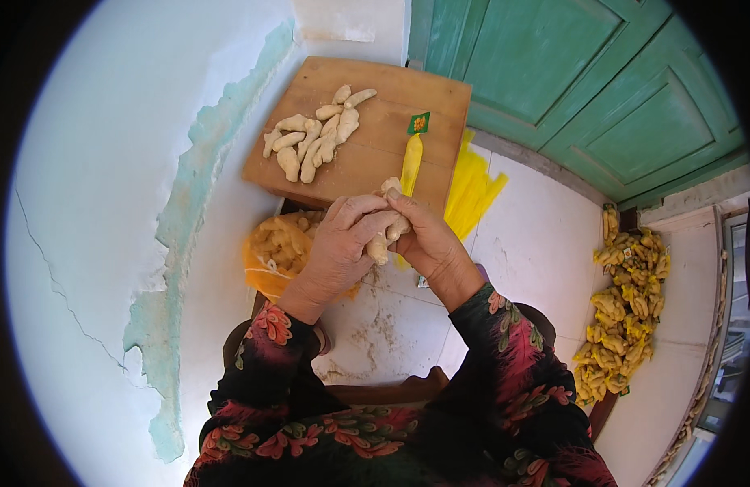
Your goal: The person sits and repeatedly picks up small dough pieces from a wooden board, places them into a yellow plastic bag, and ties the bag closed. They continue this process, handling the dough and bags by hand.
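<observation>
Between my two hands is a knobby piece of ginger root [379, 248], held just in front of the near edge of a wooden table [387, 79]. My left hand [350, 237] curls its fingers over one side of it. From the other side my right hand [426, 243] grips it, thumb on top. Beyond my hands on the tabletop lies a yellow mesh bag [412, 159], narrow and flat, with a green printed tag [418, 123] at its far end. A loose pile of ginger roots [311, 139] covers the table's left part.
Below the table's left front, an orange mesh sack [271, 252] holds more ginger. Yellow mesh bags [472, 189] hang at the table's right side. Several filled ginger bags [621, 310] are heaped along the right. A green panelled door [545, 67] stands behind; a peeling wall [186, 176] borders the left.
</observation>
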`<state>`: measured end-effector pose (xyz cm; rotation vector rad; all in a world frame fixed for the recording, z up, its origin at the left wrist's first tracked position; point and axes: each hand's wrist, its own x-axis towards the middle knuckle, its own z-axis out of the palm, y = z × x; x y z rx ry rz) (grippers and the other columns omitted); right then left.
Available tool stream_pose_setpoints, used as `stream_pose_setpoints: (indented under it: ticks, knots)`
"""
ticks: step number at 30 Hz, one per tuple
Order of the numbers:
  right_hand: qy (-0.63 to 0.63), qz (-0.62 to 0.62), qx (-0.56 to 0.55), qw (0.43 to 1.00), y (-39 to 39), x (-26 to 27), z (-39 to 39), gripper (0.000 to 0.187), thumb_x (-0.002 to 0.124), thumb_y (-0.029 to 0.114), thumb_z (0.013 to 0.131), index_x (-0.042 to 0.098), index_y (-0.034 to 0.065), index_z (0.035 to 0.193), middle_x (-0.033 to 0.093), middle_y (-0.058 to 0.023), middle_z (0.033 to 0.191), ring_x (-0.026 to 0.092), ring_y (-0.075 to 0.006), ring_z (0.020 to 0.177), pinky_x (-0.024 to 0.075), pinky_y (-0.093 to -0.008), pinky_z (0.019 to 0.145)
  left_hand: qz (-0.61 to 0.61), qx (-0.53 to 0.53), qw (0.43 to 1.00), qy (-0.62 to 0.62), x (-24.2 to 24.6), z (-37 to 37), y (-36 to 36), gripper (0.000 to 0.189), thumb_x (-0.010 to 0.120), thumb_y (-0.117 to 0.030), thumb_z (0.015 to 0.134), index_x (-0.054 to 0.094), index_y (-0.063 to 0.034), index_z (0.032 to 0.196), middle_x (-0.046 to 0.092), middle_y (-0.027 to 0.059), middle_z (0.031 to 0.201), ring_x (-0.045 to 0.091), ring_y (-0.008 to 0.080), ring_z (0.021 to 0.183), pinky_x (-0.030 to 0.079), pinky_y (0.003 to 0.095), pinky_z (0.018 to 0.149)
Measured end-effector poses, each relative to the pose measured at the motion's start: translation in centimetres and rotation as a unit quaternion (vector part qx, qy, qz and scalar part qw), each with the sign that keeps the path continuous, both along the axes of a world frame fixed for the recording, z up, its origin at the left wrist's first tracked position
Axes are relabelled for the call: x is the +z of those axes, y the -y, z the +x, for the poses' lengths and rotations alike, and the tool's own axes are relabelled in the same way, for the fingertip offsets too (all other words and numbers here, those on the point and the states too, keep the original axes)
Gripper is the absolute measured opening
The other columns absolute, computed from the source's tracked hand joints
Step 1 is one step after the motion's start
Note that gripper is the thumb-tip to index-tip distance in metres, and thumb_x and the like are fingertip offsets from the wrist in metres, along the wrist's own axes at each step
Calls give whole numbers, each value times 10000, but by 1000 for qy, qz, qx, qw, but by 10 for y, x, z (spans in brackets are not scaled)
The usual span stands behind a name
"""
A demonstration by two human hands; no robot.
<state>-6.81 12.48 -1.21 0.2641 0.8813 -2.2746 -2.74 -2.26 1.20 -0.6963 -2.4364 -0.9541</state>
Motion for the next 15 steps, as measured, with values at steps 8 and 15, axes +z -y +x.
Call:
stream_pose_setpoints:
  ticks: [8, 15]
  knots:
    - [-5, 0, -52, 999, -20, -15, -16, 246, 516, 181, 908, 512, 42, 1110, 591, -133, 1000, 610, -263, 932, 524, -444, 818, -7, 112, 935, 336, -30, -7, 17, 487, 654, -125, 755, 490, -37, 1205, 605, 148, 956, 592, 331, 878, 479, 357, 804]
    - [-66, -59, -10, 996, -34, -11, -13, 335, 507, 122, 877, 440, -6, 1179, 568, -192, 1079, 593, -301, 991, 508, -487, 870, -55, 129, 885, 444, -108, 9, -18, 557, 716, -309, 726, 557, -10, 1168, 610, 208, 1066, 600, 321, 986, 465, 389, 819]
